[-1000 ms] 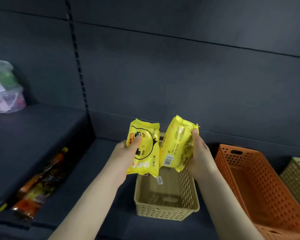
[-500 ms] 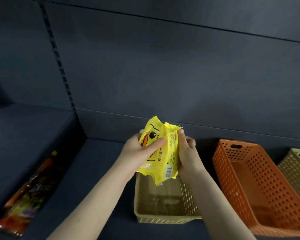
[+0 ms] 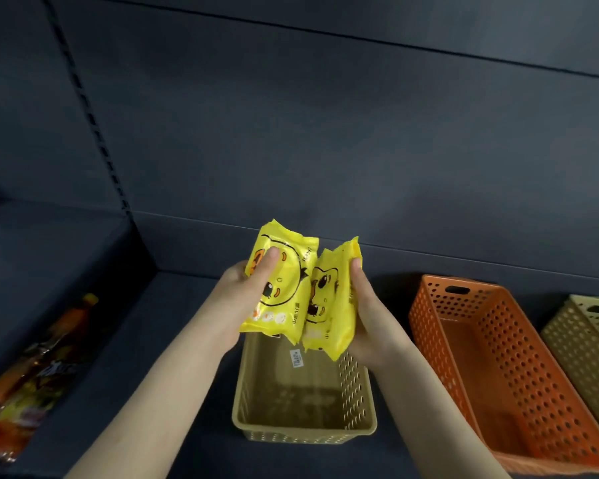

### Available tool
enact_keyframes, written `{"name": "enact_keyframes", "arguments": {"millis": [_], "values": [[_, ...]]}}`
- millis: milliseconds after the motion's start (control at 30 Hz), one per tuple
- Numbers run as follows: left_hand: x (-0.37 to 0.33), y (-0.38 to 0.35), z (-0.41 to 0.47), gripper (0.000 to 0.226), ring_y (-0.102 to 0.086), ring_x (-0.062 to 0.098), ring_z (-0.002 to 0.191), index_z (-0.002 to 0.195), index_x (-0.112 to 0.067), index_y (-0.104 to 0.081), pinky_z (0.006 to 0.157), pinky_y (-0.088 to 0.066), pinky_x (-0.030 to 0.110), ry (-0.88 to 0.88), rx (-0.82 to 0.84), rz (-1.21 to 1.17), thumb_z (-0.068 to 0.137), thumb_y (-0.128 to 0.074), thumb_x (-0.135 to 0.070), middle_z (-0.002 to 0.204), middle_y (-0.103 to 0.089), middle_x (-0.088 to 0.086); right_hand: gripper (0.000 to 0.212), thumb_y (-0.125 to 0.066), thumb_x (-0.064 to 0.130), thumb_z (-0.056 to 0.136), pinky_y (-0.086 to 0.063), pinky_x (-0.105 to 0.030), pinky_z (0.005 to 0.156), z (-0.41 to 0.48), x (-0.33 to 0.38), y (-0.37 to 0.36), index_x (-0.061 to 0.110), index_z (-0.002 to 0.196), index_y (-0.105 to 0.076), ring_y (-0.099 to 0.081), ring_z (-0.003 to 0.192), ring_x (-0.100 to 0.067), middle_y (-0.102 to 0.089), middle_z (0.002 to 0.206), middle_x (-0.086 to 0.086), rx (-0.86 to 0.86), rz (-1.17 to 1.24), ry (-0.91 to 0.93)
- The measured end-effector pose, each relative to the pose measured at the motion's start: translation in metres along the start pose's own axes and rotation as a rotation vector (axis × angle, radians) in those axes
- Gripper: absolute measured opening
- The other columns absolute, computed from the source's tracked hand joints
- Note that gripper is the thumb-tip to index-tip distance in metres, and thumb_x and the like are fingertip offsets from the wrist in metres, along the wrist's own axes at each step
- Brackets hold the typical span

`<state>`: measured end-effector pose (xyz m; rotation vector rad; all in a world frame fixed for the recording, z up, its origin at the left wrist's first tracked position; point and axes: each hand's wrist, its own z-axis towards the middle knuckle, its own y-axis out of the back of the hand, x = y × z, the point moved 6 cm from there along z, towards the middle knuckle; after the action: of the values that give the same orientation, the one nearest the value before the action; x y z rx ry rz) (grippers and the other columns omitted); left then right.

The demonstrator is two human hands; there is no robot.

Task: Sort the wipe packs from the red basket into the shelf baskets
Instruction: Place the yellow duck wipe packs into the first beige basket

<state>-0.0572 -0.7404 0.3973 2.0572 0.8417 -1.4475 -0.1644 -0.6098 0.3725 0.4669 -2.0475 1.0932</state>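
Observation:
I hold two yellow wipe packs with a cartoon duck face, side by side above a tan perforated shelf basket (image 3: 357, 402). My left hand (image 3: 246, 292) grips the left pack (image 3: 284, 292), thumb across its front. My right hand (image 3: 367, 316) grips the right pack (image 3: 329, 312) along its right edge, printed face toward me. The packs' inner edges touch. The tan basket holds no packs; a small white label shows inside it. The red basket is not in view.
An orange perforated basket (image 3: 519, 371) stands to the right of the tan one, and another tan basket (image 3: 588, 337) sits at the far right edge. Orange snack bags (image 3: 38, 375) lie on the dark shelf at left. The dark back panel rises behind.
The packs were pressed together half a second ago; now they are apart and side by side, and the right pack's printed face has turned toward me. The view has moved closer to the baskets.

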Motion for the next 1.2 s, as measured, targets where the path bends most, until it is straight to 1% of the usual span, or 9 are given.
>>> {"name": "enact_keyframes", "arguments": {"millis": [67,167,367,433,567,833,1000,1100,1200], "values": [[0.001,0.005,-0.002,0.048,-0.067,0.015,0.089,0.101,-0.032,-0.064,0.072,-0.054,0.033,0.013,-0.027,-0.006,0.078,-0.053,-0.072,0.097,-0.071,-0.005,0.067,-0.037,0.068,0.09,-0.04,-0.06,0.104,-0.002,-0.001,0.01,0.019,0.132,-0.057,-0.059,0.119,-0.037,-0.063,0.128,-0.015,-0.004,0.073,-0.079],[0.002,0.013,-0.007,0.04,-0.063,0.009,0.082,0.095,-0.033,-0.062,0.057,-0.044,0.026,0.014,-0.077,0.0,0.083,-0.049,-0.069,0.093,-0.068,-0.008,0.068,-0.037,0.069,0.088,-0.046,-0.058,0.096,-0.004,0.001,0.018,0.018,0.127,-0.06,-0.061,0.116,-0.037,-0.066,0.124,-0.015,-0.018,0.054,-0.099],[0.015,0.027,-0.013,0.037,-0.062,0.01,0.078,0.092,-0.031,-0.061,0.056,-0.043,0.026,0.04,-0.12,-0.013,0.085,-0.05,-0.065,0.089,-0.067,-0.006,0.053,-0.054,0.044,0.091,-0.048,-0.058,0.096,-0.003,-0.004,0.026,0.014,0.134,-0.052,-0.063,0.114,-0.037,-0.065,0.125,-0.016,-0.049,-0.084,-0.061],[0.019,0.031,-0.013,0.036,-0.064,0.013,0.081,0.089,-0.031,-0.061,0.058,-0.046,0.028,0.048,-0.12,-0.01,0.085,-0.05,-0.066,0.091,-0.068,-0.005,0.046,-0.056,0.04,0.093,-0.049,-0.06,0.093,0.0,-0.005,0.031,0.015,0.132,-0.052,-0.066,0.108,-0.036,-0.068,0.12,-0.014,-0.115,-0.181,-0.032],[0.025,0.039,-0.01,0.039,-0.068,0.018,0.081,0.09,-0.03,-0.064,0.061,-0.05,0.029,0.058,-0.116,-0.005,0.085,-0.05,-0.066,0.088,-0.072,-0.003,0.041,-0.061,0.04,0.091,-0.057,-0.049,0.086,0.01,0.007,0.03,0.012,0.121,-0.057,-0.073,0.091,-0.026,-0.075,0.102,-0.008,-0.233,-0.611,0.058],[0.038,0.066,0.002,0.041,-0.065,0.015,0.081,0.095,-0.03,-0.064,0.058,-0.046,0.027,0.102,-0.138,0.018,0.086,-0.047,-0.067,0.091,-0.069,-0.003,0.04,-0.075,0.015,0.081,-0.057,-0.042,0.086,0.044,0.013,0.014,0.014,0.118,-0.06,-0.071,0.099,-0.025,-0.073,0.11,-0.007,0.011,-0.848,-0.173],[0.047,0.079,0.011,0.043,-0.066,0.017,0.083,0.095,-0.029,-0.065,0.062,-0.047,0.029,0.14,-0.125,0.008,0.084,-0.05,-0.068,0.09,-0.07,-0.003,0.039,-0.073,0.034,0.083,-0.054,-0.045,0.093,0.078,0.018,0.021,0.016,0.117,-0.065,-0.07,0.096,-0.021,-0.073,0.107,-0.002,-0.051,-1.257,-0.127],[0.054,0.081,0.018,0.044,-0.07,0.021,0.086,0.093,-0.029,-0.067,0.077,-0.055,0.037,0.17,-0.093,0.013,0.082,-0.051,-0.069,0.091,-0.074,-0.002,0.045,-0.065,0.05,0.085,-0.052,-0.042,0.094,0.095,0.013,0.02,0.017,0.115,-0.065,-0.067,0.097,-0.018,-0.071,0.107,0.0,0.05,-1.631,-0.204],[0.059,0.08,0.021,0.046,-0.072,0.023,0.086,0.095,-0.029,-0.068,0.085,-0.056,0.044,0.183,-0.067,0.022,0.081,-0.053,-0.07,0.09,-0.075,-0.001,0.046,-0.061,0.056,0.085,-0.049,-0.037,0.092,0.107,0.005,0.02,0.018,0.111,-0.065,-0.064,0.097,-0.019,-0.069,0.104,0.001,0.136,-1.833,-0.271]]}}
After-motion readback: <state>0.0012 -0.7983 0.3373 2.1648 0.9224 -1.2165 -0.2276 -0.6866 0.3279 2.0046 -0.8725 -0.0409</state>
